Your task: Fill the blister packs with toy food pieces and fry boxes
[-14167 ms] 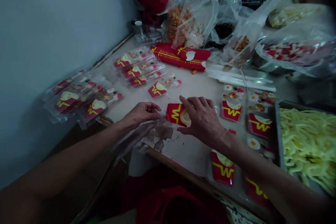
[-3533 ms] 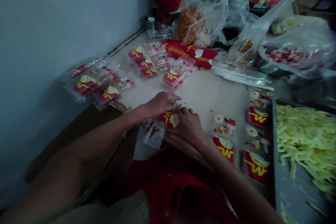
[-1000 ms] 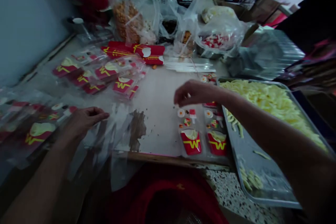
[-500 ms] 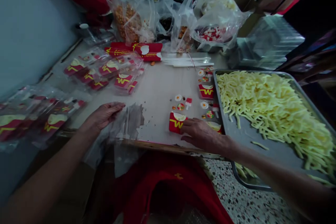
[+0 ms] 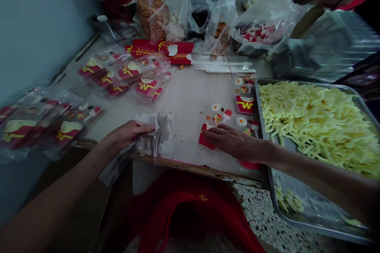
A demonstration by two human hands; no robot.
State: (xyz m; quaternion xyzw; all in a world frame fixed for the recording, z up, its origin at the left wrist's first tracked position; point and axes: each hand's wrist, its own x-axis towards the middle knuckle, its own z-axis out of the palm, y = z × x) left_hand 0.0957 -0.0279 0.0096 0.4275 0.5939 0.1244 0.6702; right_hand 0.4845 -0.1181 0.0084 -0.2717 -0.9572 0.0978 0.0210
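Note:
At the table's front edge, my left hand (image 5: 126,134) pinches the edge of a clear plastic bag (image 5: 151,142) between thumb and fingers. My right hand (image 5: 230,140) lies with fingers stretched over a small red fries carton (image 5: 204,136), partly covering it. Just above this carton are small food pieces, among them a fried egg (image 5: 215,107) and a round colourful one (image 5: 217,118). Two similar sets lie to the right: one has a red carton with a yellow zigzag (image 5: 245,104), the other is partly hidden under my right forearm.
Several filled clear packets (image 5: 147,87) lie at the left. A metal tray (image 5: 264,126) of pale fries-like strips (image 5: 311,118) stands at the right. Along the back are bags of small pieces (image 5: 154,14), red folded cartons (image 5: 178,51) and white strips (image 5: 219,65).
My left hand has moved right and now pinches the plastic bag's edge. The fingers of my right hand have flattened over the carton, which is slightly turned. The view has shifted a little.

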